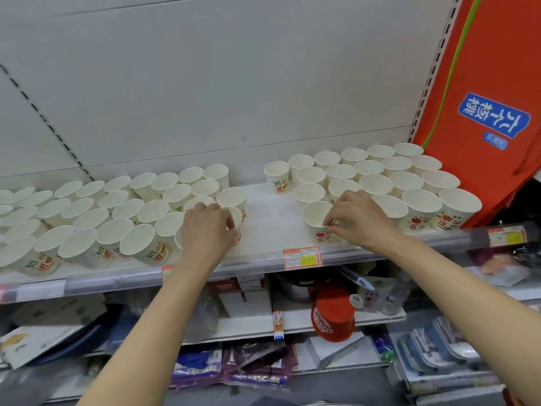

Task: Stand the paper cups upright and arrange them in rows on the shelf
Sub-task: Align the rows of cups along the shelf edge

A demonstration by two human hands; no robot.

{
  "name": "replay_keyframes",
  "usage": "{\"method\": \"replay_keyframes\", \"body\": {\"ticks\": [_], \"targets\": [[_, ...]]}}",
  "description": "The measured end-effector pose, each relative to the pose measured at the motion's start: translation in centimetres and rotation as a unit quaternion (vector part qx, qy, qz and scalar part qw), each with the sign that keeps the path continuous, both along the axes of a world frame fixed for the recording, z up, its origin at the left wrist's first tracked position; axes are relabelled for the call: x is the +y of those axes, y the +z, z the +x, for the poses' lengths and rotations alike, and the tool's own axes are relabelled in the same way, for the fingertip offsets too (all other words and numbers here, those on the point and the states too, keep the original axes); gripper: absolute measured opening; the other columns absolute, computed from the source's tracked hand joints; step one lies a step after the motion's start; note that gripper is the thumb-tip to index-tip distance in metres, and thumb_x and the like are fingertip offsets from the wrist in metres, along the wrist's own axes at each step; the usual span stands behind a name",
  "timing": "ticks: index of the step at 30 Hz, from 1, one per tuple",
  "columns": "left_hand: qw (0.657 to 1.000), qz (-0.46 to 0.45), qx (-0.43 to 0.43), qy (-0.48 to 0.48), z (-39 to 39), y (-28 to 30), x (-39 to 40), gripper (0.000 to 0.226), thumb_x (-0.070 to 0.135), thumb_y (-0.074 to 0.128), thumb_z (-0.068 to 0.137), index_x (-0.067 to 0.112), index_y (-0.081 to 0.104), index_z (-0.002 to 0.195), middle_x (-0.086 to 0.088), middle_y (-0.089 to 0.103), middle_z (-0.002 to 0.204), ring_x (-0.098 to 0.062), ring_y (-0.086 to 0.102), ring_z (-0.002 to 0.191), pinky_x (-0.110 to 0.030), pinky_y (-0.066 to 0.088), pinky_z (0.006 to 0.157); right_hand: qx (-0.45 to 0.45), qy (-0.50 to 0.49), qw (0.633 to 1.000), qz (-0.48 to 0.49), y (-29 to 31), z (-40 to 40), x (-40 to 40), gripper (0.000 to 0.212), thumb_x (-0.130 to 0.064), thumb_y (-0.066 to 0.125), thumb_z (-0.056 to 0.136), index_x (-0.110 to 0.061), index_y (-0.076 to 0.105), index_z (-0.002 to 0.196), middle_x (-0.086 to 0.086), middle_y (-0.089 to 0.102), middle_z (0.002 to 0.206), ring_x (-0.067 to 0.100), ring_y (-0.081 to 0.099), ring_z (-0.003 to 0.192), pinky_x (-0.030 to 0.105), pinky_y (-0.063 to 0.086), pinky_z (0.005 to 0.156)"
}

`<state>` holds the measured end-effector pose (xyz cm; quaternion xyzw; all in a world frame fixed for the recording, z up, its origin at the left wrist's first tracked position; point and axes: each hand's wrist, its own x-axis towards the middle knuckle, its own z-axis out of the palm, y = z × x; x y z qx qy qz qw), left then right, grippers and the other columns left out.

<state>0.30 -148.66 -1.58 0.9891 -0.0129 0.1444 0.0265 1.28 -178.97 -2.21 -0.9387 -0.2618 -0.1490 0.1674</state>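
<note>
White paper cups with red and green print stand upright on a white shelf (pixel 263 218) in two blocks. The left block (pixel 117 212) fills the shelf's left half in rows. The right block (pixel 389 177) runs toward the orange banner. One cup (pixel 276 175) stands alone at the back between them. My left hand (pixel 205 227) wraps around a cup (pixel 235 221) at the left block's right front corner. My right hand (pixel 358 218) pinches the rim of a cup (pixel 317 219) at the right block's left front corner.
An orange banner (pixel 483 98) hangs at the right end of the shelf. A price tag (pixel 303 257) sits on the shelf's front rail. Below, a lower shelf holds a red tub (pixel 333 317), boxes and packaged goods. A white back panel (pixel 205 83) rises behind the cups.
</note>
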Motion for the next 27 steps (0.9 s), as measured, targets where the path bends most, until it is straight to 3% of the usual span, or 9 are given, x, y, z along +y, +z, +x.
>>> {"method": "replay_keyframes", "body": {"ticks": [5, 9, 15, 20, 24, 27], "targets": [[0.998, -0.049, -0.026, -0.029, -0.3, -0.2, -1.6, 0.007, 0.03, 0.069, 0.081, 0.027, 0.072, 0.076, 0.005, 0.068, 0.088, -0.023, 0.053, 0.089, -0.033, 0.037, 0.075, -0.018, 0.009, 1.0, 0.012, -0.4, 0.5, 0.0, 0.011, -0.028, 0.079, 0.073, -0.025, 0.074, 0.082, -0.014, 0.064, 0.079, 0.016, 0.053, 0.089, 0.029, 0.03, 0.076], [0.995, -0.046, -0.036, -0.086, 0.4, -0.5, -3.2, 0.008, 0.031, 0.069, 0.083, 0.025, 0.073, 0.082, 0.003, 0.069, 0.089, -0.024, 0.054, 0.09, -0.033, 0.038, 0.075, -0.075, 0.007, 0.996, 0.054, -0.2, 0.9, 0.9, 0.012, -0.023, 0.082, 0.07, -0.023, 0.073, 0.078, -0.014, 0.065, 0.077, 0.02, 0.054, 0.082, 0.035, 0.039, 0.074], [0.981, -0.032, -0.032, -0.188, 2.4, -0.1, -4.8, 0.018, 0.041, 0.065, 0.088, 0.026, 0.073, 0.093, 0.006, 0.068, 0.097, -0.019, 0.054, 0.095, -0.027, 0.024, 0.069, -0.087, 0.017, 0.994, 0.059, 0.3, 2.6, 5.8, 0.016, -0.02, 0.081, 0.07, -0.02, 0.073, 0.083, -0.01, 0.069, 0.082, 0.02, 0.054, 0.082, 0.033, 0.04, 0.073], [0.968, -0.154, -0.004, -0.201, 6.4, 1.4, -1.8, 0.013, 0.042, 0.07, 0.084, 0.032, 0.073, 0.091, 0.013, 0.067, 0.091, -0.01, 0.056, 0.089, -0.028, 0.037, 0.067, -0.037, 0.009, 0.999, -0.017, 0.4, 4.5, 9.2, 0.03, -0.024, 0.079, 0.069, -0.02, 0.072, 0.098, -0.005, 0.069, 0.095, 0.024, 0.052, 0.095, 0.032, 0.032, 0.079], [0.979, -0.075, -0.005, -0.191, 12.3, 3.0, -0.3, 0.015, 0.031, 0.07, 0.085, 0.027, 0.072, 0.099, 0.007, 0.068, 0.099, -0.015, 0.058, 0.096, -0.027, 0.038, 0.071, -0.035, 0.002, 0.999, -0.003, 0.7, 4.5, 9.9, 0.017, -0.037, 0.073, 0.077, -0.021, 0.074, 0.085, -0.007, 0.068, 0.083, 0.021, 0.053, 0.093, 0.033, 0.032, 0.077], [0.973, -0.027, 0.038, -0.228, 16.0, 2.8, -1.7, 0.027, 0.029, 0.072, 0.083, 0.025, 0.07, 0.11, 0.005, 0.068, 0.108, -0.017, 0.06, 0.099, -0.027, 0.041, 0.073, -0.031, 0.01, 0.999, 0.026, 0.5, 3.8, 9.0, 0.025, -0.049, 0.074, 0.072, -0.025, 0.074, 0.08, -0.011, 0.066, 0.075, 0.015, 0.052, 0.087, 0.033, 0.038, 0.077]]}}
